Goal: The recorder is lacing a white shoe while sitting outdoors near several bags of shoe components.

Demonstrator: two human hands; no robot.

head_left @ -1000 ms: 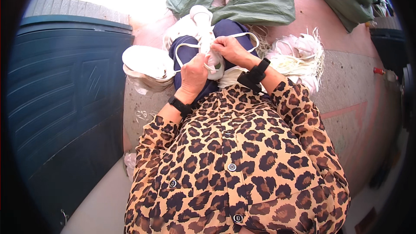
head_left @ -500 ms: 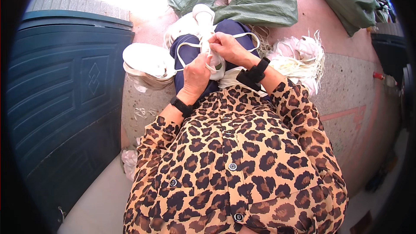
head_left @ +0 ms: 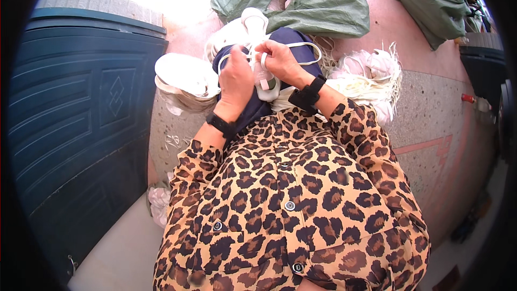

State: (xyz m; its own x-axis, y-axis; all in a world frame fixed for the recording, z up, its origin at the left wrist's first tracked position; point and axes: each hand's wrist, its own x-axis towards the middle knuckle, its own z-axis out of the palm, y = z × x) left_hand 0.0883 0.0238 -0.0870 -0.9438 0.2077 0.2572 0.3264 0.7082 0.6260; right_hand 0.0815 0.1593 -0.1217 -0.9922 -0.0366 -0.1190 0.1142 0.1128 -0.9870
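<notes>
Right hand (head_left: 281, 63) had the lace (head_left: 321, 53) pinched at the fingertips; left hand (head_left: 237, 78) was curled up, couldn't tell around what. Shoe (head_left: 258, 80) sat right between them, far end poking out past both.

Looks like a makeshift work spot by an entrance, judging from a dark blue panelled door (head_left: 81, 91) at left and a hard grey-and-pink floor (head_left: 425, 99). Also suggested by bulging green sacks (head_left: 334, 13) at the far side, a stack of white shoe pieces (head_left: 186, 73) on the left, a heap of pale, stringy pieces (head_left: 371, 70) on the right and a white shoe (head_left: 267, 94) between navy-clad knees (head_left: 291, 36).
</notes>
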